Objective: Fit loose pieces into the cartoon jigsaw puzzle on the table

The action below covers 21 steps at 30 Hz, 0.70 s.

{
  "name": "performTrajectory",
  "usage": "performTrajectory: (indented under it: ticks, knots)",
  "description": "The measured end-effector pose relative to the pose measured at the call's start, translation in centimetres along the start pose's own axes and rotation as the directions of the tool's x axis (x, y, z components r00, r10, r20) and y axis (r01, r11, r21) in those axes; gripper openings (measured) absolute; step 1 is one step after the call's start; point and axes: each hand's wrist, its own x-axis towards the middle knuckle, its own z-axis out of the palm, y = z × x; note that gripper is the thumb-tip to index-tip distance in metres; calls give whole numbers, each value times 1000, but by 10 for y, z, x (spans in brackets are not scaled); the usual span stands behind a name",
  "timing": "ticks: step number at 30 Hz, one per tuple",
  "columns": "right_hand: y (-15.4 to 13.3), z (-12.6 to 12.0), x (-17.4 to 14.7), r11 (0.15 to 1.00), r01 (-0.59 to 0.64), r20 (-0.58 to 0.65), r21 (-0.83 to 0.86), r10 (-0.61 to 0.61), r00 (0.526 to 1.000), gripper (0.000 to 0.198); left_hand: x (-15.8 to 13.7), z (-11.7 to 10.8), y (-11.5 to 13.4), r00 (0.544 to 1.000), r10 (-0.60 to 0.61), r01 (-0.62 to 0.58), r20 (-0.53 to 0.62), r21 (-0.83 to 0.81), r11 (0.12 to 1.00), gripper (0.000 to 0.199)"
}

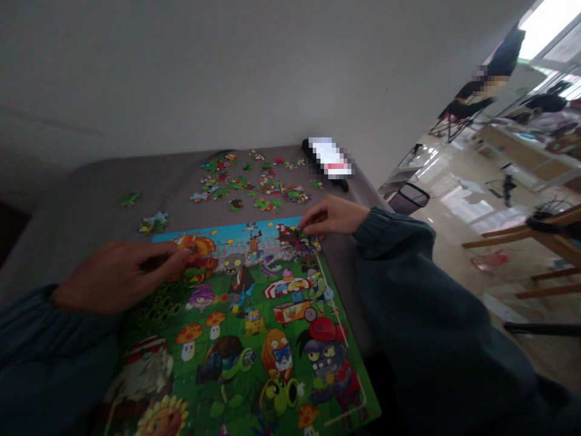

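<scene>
A jigsaw puzzle board (290, 284) with cartoon plants and zombies lies in front of me, its blue top edge facing the wall. My left hand (120, 275) reaches over its upper left part, thumb and finger closed together at the orange figure. My right hand (333, 216) is at the upper right corner, fingertips pinched on the board's edge. Whatever is between the fingers of either hand is hidden. Beyond the board lie several loose puzzle pieces (267, 204) in a scattered group. A small cluster of puzzle pieces (154, 223) sits near my left hand.
A grey cloth (91, 206) covers the surface under the board, against a pale wall (204, 72). One green puzzle piece (131, 198) lies apart at the left. A lit phone (330, 158) rests at the back right. Beyond the right edge are a dark bin (405, 198) and wooden furniture (517, 230).
</scene>
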Motion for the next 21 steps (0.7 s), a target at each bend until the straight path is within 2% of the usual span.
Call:
performTrajectory:
  ticks: [4,10,21]
  knots:
    - [0,0,1,993,6,-1,-114,-6,1000,27,0,-2,2,991,-89,92,95,-21,996,68]
    - [-2,-1,2,972,55,-19,-228,-61,998,28,0,-6,6,989,-93,96,117,-20,995,69]
    - [-2,-3,-1,982,106,-16,-155,-110,994,25,2,-1,1,995,-75,76,66,-8,997,69]
